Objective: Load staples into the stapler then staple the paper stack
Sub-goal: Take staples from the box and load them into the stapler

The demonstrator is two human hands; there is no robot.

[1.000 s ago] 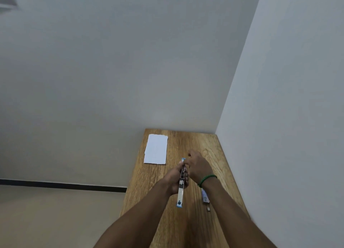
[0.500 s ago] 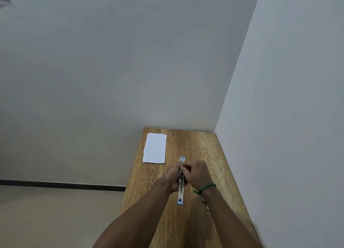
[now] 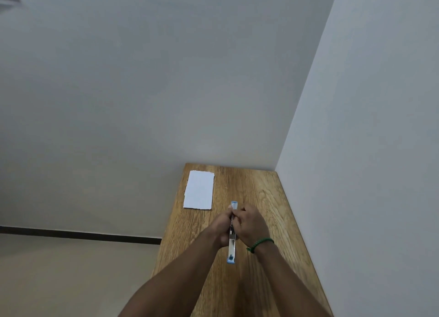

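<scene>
- The stapler [image 3: 231, 243] is long, silver and blue. It sits just right of the middle, low in the frame, and both hands hold it.
- The left hand [image 3: 222, 224] grips its left side.
- The right hand [image 3: 250, 224] is curled over its top; a green bracelet [image 3: 260, 243] circles that wrist.
- The white paper stack [image 3: 199, 189] lies flat on the wooden table [image 3: 266, 198], up and left of the hands, apart from them.

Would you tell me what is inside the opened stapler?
The stapler shows a bare metal channel near its hinge; both hands, left hand and right hand, cover the middle, so any staples are hidden.
</scene>
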